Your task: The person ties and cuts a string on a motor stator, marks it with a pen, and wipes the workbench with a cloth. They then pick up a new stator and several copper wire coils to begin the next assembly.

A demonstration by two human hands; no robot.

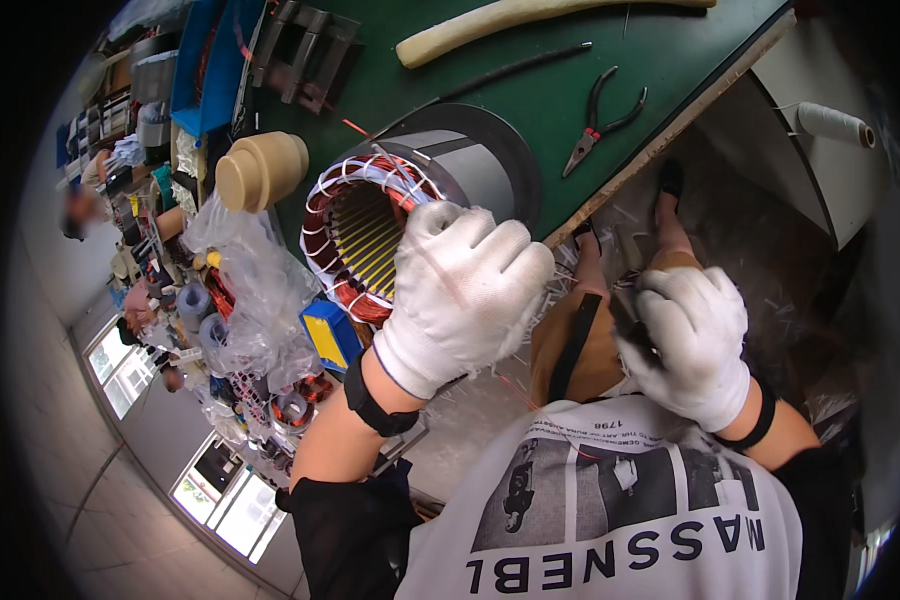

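Note:
A motor stator (490,170) lies on its side on the green-topped bench, its open end turned toward the left. Dark red windings (320,215) ring that end, laced with white cord, and yellow strips line the slots inside. My left hand (470,290), in a white glove, is closed at the right side of the winding ring, beside red and whitish leads; its fingertips are hidden. My right hand (690,345), gloved likewise, is closed in front of my body, away from the bench. Something dark shows by its fingers, too blurred to name.
Red-and-black pliers (600,125) lie near the bench edge. Beyond the stator are a black tube (515,70) and a long cream-coloured tube (550,22). A tan stepped cylinder (260,172) and a blue-and-yellow box (330,335) stand left. A white thread spool (835,124) is far right.

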